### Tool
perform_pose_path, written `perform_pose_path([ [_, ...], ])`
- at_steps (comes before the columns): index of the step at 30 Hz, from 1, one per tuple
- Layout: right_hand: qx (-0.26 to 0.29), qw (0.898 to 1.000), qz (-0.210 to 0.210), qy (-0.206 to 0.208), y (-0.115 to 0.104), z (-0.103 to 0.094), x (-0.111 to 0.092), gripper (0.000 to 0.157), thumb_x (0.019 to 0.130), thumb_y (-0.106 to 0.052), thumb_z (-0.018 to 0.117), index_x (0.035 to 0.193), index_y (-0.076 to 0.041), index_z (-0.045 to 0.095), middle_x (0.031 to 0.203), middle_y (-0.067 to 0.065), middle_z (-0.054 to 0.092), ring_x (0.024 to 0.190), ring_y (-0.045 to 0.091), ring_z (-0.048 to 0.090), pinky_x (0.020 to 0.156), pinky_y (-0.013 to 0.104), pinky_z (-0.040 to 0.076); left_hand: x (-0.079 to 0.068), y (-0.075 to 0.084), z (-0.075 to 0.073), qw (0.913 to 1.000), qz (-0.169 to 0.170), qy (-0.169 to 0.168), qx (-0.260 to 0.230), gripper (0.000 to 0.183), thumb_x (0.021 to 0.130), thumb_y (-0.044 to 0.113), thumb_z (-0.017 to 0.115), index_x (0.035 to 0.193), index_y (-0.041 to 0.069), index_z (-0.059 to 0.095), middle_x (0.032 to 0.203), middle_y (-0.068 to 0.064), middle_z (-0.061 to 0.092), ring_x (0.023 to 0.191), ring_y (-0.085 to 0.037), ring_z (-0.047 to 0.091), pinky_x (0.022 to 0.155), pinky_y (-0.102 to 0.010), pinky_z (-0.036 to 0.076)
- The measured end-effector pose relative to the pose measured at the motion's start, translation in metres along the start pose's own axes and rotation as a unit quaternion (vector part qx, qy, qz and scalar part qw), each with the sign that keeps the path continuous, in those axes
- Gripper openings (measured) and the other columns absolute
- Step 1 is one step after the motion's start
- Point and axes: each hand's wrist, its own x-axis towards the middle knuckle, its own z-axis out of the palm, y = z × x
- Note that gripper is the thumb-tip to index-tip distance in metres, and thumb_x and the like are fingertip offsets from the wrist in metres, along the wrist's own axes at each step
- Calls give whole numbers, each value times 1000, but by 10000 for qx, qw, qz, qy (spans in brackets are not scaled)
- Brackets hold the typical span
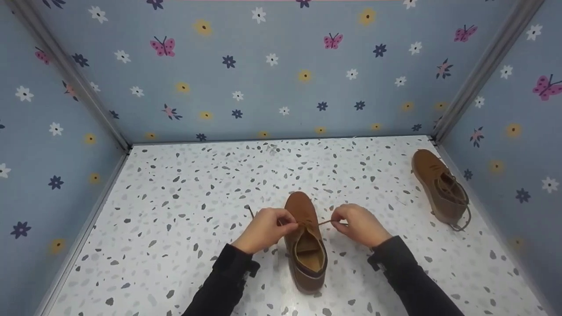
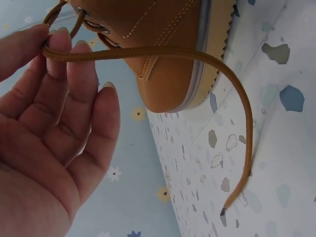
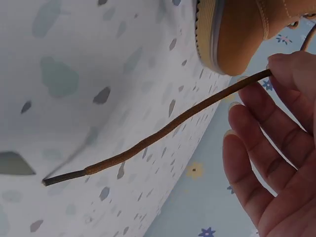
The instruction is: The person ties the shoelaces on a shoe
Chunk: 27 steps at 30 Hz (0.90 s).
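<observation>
A brown shoe (image 1: pixel 303 206) stands upright on the speckled surface, toe pointing away from me, between my two hands. My left hand (image 1: pixel 268 227) pinches one brown shoelace (image 2: pixel 148 51) between thumb and fingertips, close to the eyelets. In the left wrist view its loose end curves down toward the surface. On the shoe's other side my right hand (image 1: pixel 360 224) pinches the other lace end (image 3: pixel 163 129) and holds it out to the right. That lace runs taut to the eyelets in the head view, and its tip hangs free beyond the fingers.
A second brown shoe (image 1: pixel 439 184) stands at the far right near the side panel, its lace trailing behind the heel. Blue panels with flowers and butterflies (image 1: pixel 281 66) enclose the white speckled surface (image 1: pixel 175 219) at the back, left and right.
</observation>
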Motion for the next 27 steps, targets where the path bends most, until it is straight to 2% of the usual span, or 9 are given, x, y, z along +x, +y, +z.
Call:
perform_pose_path([
  [4,-95,9985,529,-136,10,-5,-7,14,84,-7,76,77,-15,66,77,-5,63,77,21,64,73,39,52,-3,-3,-1,9999,-112,-71,11,5,93,21,71,91,17,73,82,11,66,63,-8,59,59,-27,51],
  [7,58,9975,647,-289,10,-5,-9,8,85,-9,76,84,-12,69,82,-1,66,81,22,65,76,40,53,-3,-5,-1,9999,-59,-77,88,6,93,21,71,90,16,73,81,10,66,66,-8,59,61,-27,50],
  [9,295,9975,514,-394,5,-3,-8,10,86,-12,77,94,-9,70,90,3,68,87,25,65,80,42,53,-3,-6,0,9999,-5,-99,102,6,93,20,71,90,15,73,81,9,66,68,-8,59,62,-27,51],
  [13,853,9952,-42,-473,-9,2,-2,21,90,-18,74,109,-8,71,102,7,70,97,26,65,86,44,52,-1,-8,1,9998,61,-163,82,4,92,18,71,91,14,73,82,9,67,71,-9,61,64,-27,52],
  [16,1096,9927,-246,-438,-20,4,3,14,94,-23,70,104,-14,72,98,-2,69,94,19,65,84,43,53,-1,-8,2,9997,86,-218,44,3,92,17,71,92,14,73,83,8,67,75,-10,63,66,-27,53],
  [20,1336,9894,-205,-540,-28,6,7,6,97,-24,66,95,-18,69,90,-12,65,87,9,62,80,40,53,-1,-7,4,9995,96,-294,21,4,93,15,70,96,13,73,87,7,68,79,-10,64,70,-27,53],
  [27,1338,9877,-176,-797,-27,7,4,7,96,-13,65,90,-16,62,86,-10,61,82,10,61,75,32,53,-3,-7,5,9992,117,-379,18,4,94,18,69,92,15,72,84,9,67,76,-8,63,70,-27,53],
])
